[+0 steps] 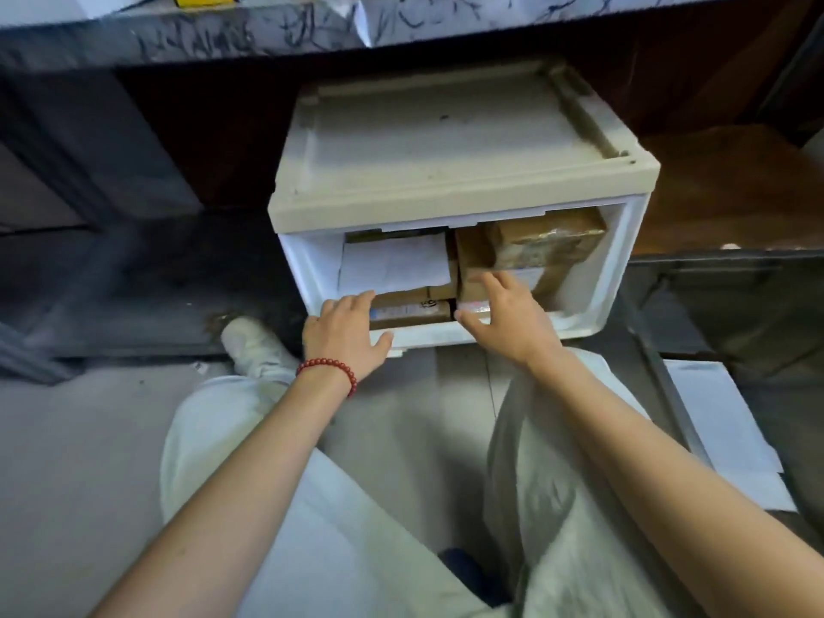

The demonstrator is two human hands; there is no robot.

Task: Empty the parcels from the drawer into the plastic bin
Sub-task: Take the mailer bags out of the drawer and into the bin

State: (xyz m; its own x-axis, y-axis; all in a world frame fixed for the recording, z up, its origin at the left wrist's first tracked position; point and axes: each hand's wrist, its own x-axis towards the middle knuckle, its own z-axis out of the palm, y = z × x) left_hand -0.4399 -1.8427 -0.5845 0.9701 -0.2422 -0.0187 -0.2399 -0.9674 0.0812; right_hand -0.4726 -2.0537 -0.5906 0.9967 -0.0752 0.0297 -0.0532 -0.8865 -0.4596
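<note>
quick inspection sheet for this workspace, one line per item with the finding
surface: grey floor; the drawer unit stands under a counter.
job's things: drawer pulled open, packed with cardboard parcels; plastic bin not identifiable.
clutter: white sheet lying at the right.
grippers: left hand rests over the drawer's front rim; right hand lies on a parcel, fingers spread; nothing lifted.
cables: nothing seen
surroundings: marble-patterned counter above, dark cabinet fronts behind.
</note>
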